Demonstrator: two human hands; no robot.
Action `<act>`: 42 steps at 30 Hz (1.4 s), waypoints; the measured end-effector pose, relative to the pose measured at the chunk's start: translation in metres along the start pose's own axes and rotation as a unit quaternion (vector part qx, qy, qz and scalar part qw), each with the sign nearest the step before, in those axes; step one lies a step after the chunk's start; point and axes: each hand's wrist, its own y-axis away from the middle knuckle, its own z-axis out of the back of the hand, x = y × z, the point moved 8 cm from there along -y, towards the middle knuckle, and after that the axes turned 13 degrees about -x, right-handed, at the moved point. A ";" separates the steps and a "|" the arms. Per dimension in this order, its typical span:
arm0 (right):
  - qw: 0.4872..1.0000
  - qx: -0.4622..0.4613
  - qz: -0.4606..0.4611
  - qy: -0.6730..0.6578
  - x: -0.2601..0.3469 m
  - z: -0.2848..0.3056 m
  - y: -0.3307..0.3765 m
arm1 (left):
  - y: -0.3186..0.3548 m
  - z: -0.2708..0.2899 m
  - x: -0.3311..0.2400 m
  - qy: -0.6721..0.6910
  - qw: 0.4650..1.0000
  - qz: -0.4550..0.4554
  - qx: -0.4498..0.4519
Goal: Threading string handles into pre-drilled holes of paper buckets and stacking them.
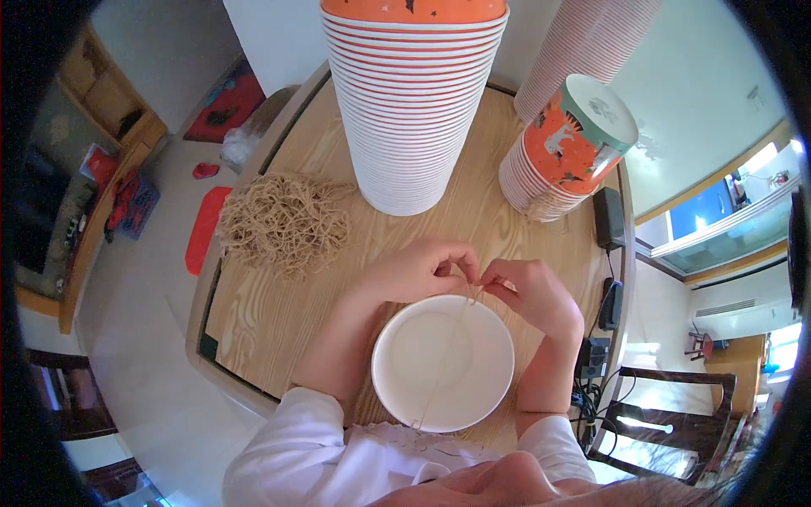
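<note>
A round white paper tub (pixel 399 372) stands on the table close to my body, its open mouth facing up. Across its mouth runs a thin strand of tan twine (pixel 446 346), from the near rim to the far rim. At the far rim my left hand (pixel 429 269) pinches the twine between thumb and fingertips. My right hand (pixel 534 294) is closed in a pinch on the same twine, its fingertips almost touching the left ones. Whether the twine passes through the rim is too small to tell. A loose tangled heap of tan twine (pixel 283 224) lies left of my hands.
Beyond my hands rises a tall stack of nested white tubs (pixel 410 118). At the right stands a shorter upside-down stack with an orange patterned tub (pixel 562 148) on top; another tall stack (pixel 583 55) is behind it. Black power adapters (pixel 607 218) and cables line the right edge.
</note>
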 end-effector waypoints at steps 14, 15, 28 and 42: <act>0.995 -0.003 0.026 0.101 0.023 0.003 0.008 | 0.022 -0.001 -0.027 -0.212 0.974 -0.049 0.063; 0.995 -0.005 0.038 0.095 0.027 0.003 0.010 | 0.017 0.012 -0.031 -0.164 0.985 -0.053 -0.030; 0.995 -0.058 0.084 0.013 0.037 0.016 0.013 | 0.016 -0.011 -0.020 -0.036 0.999 0.016 0.016; 0.992 -0.037 0.000 0.122 0.016 0.006 0.007 | 0.012 -0.002 -0.018 -0.136 0.990 -0.034 0.017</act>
